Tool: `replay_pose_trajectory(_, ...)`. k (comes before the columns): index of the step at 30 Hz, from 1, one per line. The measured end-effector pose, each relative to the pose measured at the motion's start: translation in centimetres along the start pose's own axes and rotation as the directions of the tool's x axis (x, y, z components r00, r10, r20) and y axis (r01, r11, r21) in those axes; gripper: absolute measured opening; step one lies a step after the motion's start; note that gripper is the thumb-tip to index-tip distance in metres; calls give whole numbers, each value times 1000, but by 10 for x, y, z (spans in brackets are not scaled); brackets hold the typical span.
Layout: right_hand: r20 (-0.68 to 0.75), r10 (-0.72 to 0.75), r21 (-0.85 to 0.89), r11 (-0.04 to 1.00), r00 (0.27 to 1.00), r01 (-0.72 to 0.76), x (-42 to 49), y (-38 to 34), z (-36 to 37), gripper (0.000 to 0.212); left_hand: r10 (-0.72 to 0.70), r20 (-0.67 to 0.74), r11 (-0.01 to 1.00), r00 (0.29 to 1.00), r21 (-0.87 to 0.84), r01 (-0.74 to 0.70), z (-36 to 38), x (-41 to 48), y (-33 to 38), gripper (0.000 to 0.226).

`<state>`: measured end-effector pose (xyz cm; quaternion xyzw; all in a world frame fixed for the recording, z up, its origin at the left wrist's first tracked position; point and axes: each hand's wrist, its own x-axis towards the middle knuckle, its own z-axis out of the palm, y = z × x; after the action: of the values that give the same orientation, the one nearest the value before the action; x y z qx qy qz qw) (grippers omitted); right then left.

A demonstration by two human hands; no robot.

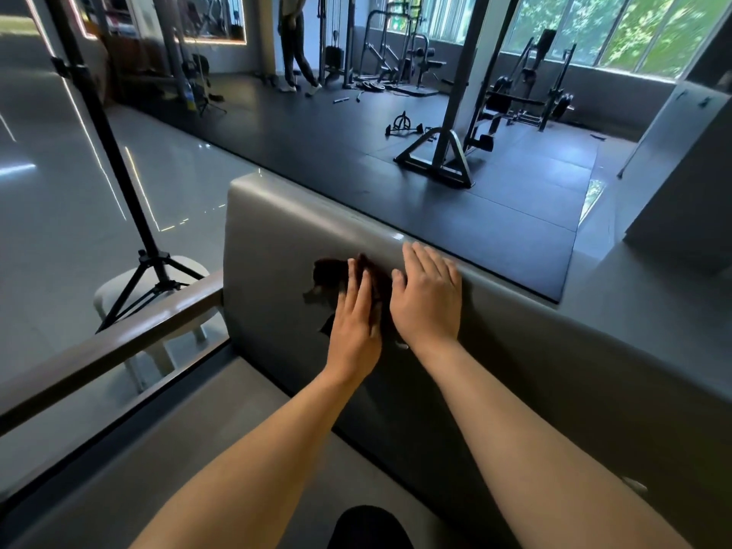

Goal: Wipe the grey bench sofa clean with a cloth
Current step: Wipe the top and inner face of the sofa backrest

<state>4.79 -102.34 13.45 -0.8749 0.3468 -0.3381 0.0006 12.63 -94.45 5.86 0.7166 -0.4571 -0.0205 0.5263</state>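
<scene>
Mid-frame, the left hand (356, 322) pressed a dark cloth (330, 273) on the grey sofa (277, 231); the right hand (429, 299) lay beside it, all fingers straight. Gym machines (523, 93) stood upper right.

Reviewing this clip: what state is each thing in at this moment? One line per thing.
cloth: dark, crumpled, pressed against the sofa back.
left hand: fingers straight, pressing the cloth.
right hand: fingers straight, flat on the sofa back below its top edge, beside the cloth.
sofa: grey; the cloth lies high on its back.
tripod: upright, legs spread.
</scene>
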Motion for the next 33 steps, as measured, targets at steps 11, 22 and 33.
replay_pose_trajectory(11, 8, 15, 41, 999, 1000, -15, -2, -3, -1, 50, -375, -61, 898, 925, -273, 346, -16, -25, 16, 52)
replay_pose_trajectory(22, 10, 40, 665, 746, 999, -37, -51, -15, -19, 33, -149, 193, 774, 970, -587, 236, -47, 0, 72, 32)
replay_pose_trajectory(33, -284, 4, 161, 986, 959, 43, -39, 24, -32, 51, 143, 263, 935, 954, 281, -218, -35, 15, 9, 98)
